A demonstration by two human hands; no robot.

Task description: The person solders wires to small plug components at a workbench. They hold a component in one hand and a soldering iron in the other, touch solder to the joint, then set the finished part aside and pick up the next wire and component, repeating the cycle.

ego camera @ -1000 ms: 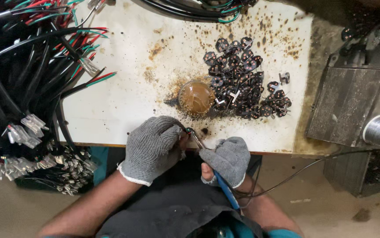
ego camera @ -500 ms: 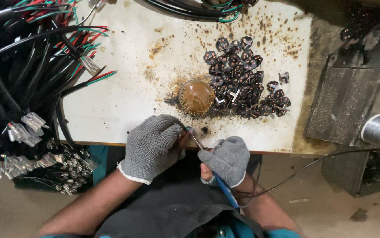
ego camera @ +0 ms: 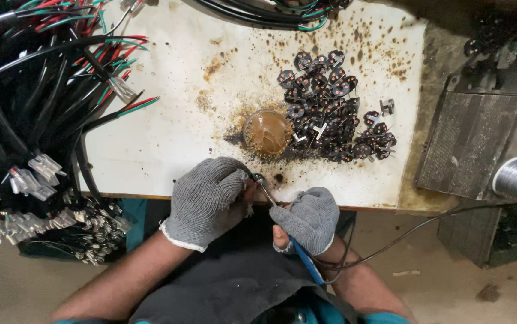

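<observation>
Stained and scorched, a white worktable point(ego camera: 168, 138) fills the view from above, with bundles of black, red and green cables point(ego camera: 36, 90) heaped on its left side and a pile of small dark round connector parts point(ego camera: 333, 108) beside a shallow dish of brown paste point(ego camera: 267, 132). At the near edge, the left hand point(ego camera: 207, 198), in a grey knit glove, is curled closed around a small part point(ego camera: 257, 178), only a sliver of which shows between the fingertips. The right hand point(ego camera: 307, 219), also gloved, grips a blue-handled soldering iron point(ego camera: 297, 249) like a pen, its thin metal tip angled up and left to meet that part. Both bare forearms reach forward over a dark apron, the hands close together, and the iron's cord point(ego camera: 402, 237) trails off to the right.
</observation>
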